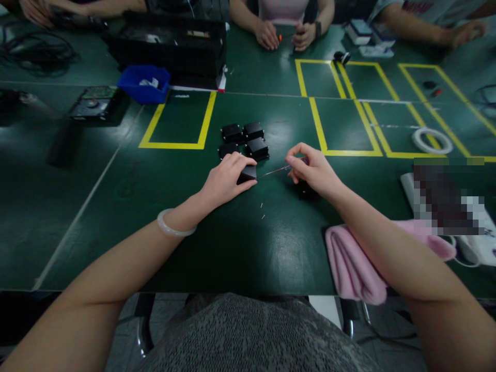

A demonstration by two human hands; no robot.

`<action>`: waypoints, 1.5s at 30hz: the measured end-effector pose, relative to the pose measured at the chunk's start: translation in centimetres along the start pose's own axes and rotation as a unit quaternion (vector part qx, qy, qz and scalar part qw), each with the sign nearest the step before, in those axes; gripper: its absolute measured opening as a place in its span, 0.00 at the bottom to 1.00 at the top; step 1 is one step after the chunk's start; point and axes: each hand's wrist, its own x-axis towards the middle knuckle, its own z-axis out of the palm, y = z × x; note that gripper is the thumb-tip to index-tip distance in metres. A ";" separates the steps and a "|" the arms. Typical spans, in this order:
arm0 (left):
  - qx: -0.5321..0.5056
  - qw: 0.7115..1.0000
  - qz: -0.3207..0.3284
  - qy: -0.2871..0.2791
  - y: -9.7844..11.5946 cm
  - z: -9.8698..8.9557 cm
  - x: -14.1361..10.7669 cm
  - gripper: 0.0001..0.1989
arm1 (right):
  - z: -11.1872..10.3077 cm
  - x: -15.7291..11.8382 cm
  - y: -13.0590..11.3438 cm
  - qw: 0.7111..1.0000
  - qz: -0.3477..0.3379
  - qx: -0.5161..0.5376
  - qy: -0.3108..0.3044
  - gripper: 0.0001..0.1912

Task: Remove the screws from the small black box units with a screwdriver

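Note:
My left hand (228, 180) grips a small black box (247, 173) on the green table, thumb and fingers on either side of it. In my right hand (312, 168) is a thin screwdriver (273, 171), held nearly level, its tip at the right side of that box. Several similar black boxes (256, 147) stand grouped just beyond my left hand. Another dark piece (308, 191) lies partly hidden beneath my right hand. Two small screws (262, 211) rest on the table in front of me.
Yellow tape (172, 145) marks rectangles on the table. A blue bin (144, 83) stands by a large black case (170, 51). To the right are a pink cloth (354, 263), a white ring (432, 140) and a partly blurred white object (475, 232). Other people's hands (284, 36) work across the table.

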 end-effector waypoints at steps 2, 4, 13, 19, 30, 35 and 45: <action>-0.001 1.000 0.001 0.002 0.0 0.0 0.0 0.19 | 0.0 0.0 0.0 1.000 -0.008 0.003 -0.001 0.10; -0.001 1.000 0.002 0.004 0.0 0.0 0.0 0.19 | -0.1 0.1 0.1 1.000 -0.019 0.012 0.001 0.10; 0.001 1.000 -0.004 -0.004 0.1 -0.1 0.0 0.20 | 0.0 0.0 0.1 1.000 -0.008 0.004 0.001 0.13; 0.000 1.000 0.000 -0.001 0.1 -0.2 0.0 0.20 | -0.1 0.0 0.1 1.000 -0.025 0.007 -0.001 0.11; 0.005 1.000 0.002 -0.001 -0.1 0.0 0.0 0.19 | 0.1 0.1 0.2 1.000 -0.014 0.007 0.008 0.09; 0.006 1.000 0.006 0.002 -0.1 0.1 0.0 0.20 | 0.0 0.1 0.3 1.000 -0.024 0.005 0.009 0.08; 0.002 1.000 -0.002 -0.004 0.0 -0.1 0.0 0.19 | 0.0 0.0 0.1 1.000 -0.006 -0.010 0.008 0.09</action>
